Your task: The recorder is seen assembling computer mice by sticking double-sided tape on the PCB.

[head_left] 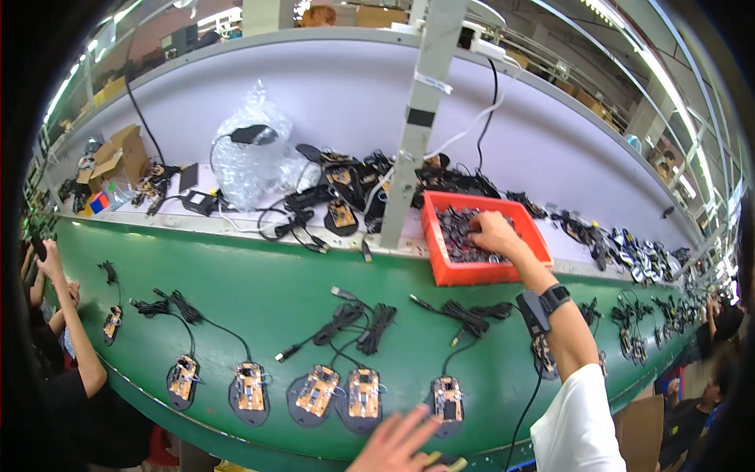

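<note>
My right hand (494, 234) reaches into a red plastic bin (472, 273) of small dark parts (456, 228). Its fingers are bent and closed together down among the parts; what they pinch is hidden. At the lower edge, my left hand (399, 440) is open with its fingers spread, beside an opened computer mouse (447, 401): a dark base with a tan circuit board and a coiled black cable (468, 316). Further left on the green bench lie more opened mice (363, 397), (316, 393), (250, 393), (183, 383), their boards facing up and cables stretched away.
A grey post (417, 126) rises left of the bin. The back shelf holds heaped cables and boards (342, 212), a clear plastic bag (255, 157) and a cardboard box (122, 157). More mice line the green bench (299, 271) to the right. Another person's arm (71, 315) is at the left.
</note>
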`<move>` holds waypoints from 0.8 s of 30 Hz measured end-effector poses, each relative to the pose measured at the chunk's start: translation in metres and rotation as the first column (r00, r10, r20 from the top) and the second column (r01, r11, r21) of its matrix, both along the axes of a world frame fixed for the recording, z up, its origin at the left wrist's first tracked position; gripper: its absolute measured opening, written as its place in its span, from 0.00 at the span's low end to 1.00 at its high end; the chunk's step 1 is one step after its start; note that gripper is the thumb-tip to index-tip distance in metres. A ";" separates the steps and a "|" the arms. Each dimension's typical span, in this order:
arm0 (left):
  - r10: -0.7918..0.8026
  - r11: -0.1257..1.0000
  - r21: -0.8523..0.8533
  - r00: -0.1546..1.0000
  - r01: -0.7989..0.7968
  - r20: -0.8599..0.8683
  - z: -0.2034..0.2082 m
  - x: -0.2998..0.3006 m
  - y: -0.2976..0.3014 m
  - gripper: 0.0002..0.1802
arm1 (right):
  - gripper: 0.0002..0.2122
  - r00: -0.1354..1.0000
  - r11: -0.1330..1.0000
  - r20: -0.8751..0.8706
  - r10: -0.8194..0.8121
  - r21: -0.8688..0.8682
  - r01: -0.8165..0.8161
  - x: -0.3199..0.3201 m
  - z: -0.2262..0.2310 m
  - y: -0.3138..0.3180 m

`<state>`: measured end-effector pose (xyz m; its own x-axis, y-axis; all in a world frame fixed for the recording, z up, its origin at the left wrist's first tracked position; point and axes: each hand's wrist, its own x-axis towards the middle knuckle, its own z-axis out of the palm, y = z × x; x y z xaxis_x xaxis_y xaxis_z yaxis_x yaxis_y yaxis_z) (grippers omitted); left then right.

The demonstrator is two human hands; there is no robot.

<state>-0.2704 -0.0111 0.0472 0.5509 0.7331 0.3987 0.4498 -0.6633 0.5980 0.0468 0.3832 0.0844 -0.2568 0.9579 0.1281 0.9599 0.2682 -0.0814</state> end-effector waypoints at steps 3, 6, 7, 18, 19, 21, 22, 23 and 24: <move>-0.086 0.996 -0.004 0.995 0.086 -0.043 -0.004 0.022 0.011 0.23 | 0.15 0.996 0.993 0.060 -0.062 0.108 0.055 0.006 -0.033 0.026; -0.060 0.997 -0.061 0.984 0.050 -0.168 -0.007 0.013 0.009 0.26 | 0.12 0.995 0.999 0.103 -0.008 0.039 0.005 -0.034 -0.013 0.019; -0.058 0.995 -0.097 0.979 0.039 -0.194 -0.007 0.009 0.009 0.28 | 0.12 0.992 1.000 0.128 -0.002 -0.022 0.005 -0.037 -0.006 0.015; -0.058 0.994 -0.100 0.989 0.044 -0.137 -0.014 0.010 0.006 0.27 | 0.12 0.840 0.966 -0.484 0.246 0.053 -0.252 -0.044 0.040 -0.153; -0.050 0.993 -0.112 0.988 0.034 -0.146 -0.012 0.009 0.006 0.26 | 0.12 0.760 0.910 -0.504 0.411 0.179 -0.373 -0.048 0.034 -0.177; -0.068 0.997 -0.036 0.992 0.064 -0.108 -0.006 0.010 0.014 0.27 | 0.12 0.748 0.910 -0.529 0.400 0.136 -0.391 -0.052 0.032 -0.224; -0.071 0.996 -0.052 0.992 0.066 -0.100 -0.006 0.011 0.014 0.27 | 0.12 0.721 0.899 -0.562 0.404 0.101 -0.425 -0.054 0.026 -0.243; -0.075 0.996 -0.062 0.993 0.069 -0.088 -0.009 0.011 0.015 0.27 | 0.13 0.696 0.886 -0.592 0.408 0.071 -0.459 -0.054 0.020 -0.260; -0.078 0.995 -0.075 0.994 0.072 -0.081 -0.009 0.012 0.015 0.27 | 0.13 0.711 0.902 -0.603 0.361 0.032 -0.431 -0.057 0.012 -0.273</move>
<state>-0.2583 0.0037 0.0379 0.6350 0.7132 0.2969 0.4509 -0.6542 0.6072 -0.0103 0.1097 0.0968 -0.5243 0.8014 0.2878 0.5222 0.5696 -0.6347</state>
